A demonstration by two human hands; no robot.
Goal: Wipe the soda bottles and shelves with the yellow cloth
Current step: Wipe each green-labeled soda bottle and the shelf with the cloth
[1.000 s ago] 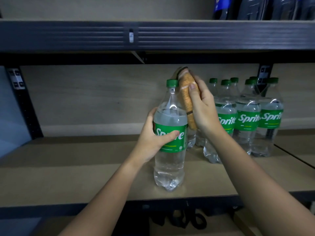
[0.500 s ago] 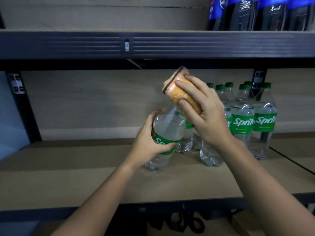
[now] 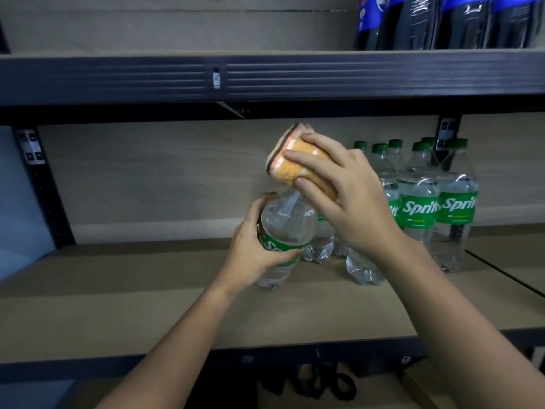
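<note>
My left hand [image 3: 253, 252] grips a clear Sprite bottle [image 3: 284, 228] around its green label. The bottle is tilted with its top toward me and its base resting on the wooden shelf [image 3: 147, 296]. My right hand [image 3: 348, 202] holds the folded yellow cloth [image 3: 298, 160] wrapped over the bottle's neck, so the cap is hidden. Several more Sprite bottles [image 3: 418, 208] stand upright in a group just to the right, behind my right hand.
Dark cola bottles with blue labels [image 3: 442, 22] stand on the upper shelf at the right. A dark metal beam [image 3: 118, 78] runs across above the middle shelf. A black upright post [image 3: 44, 187] is at the left. A dark object lies below the shelf edge [image 3: 324, 382].
The bottle went from upright to tilted toward me. My right hand moved the cloth from the bottle's side onto its neck and cap. The view has shifted down slightly.
</note>
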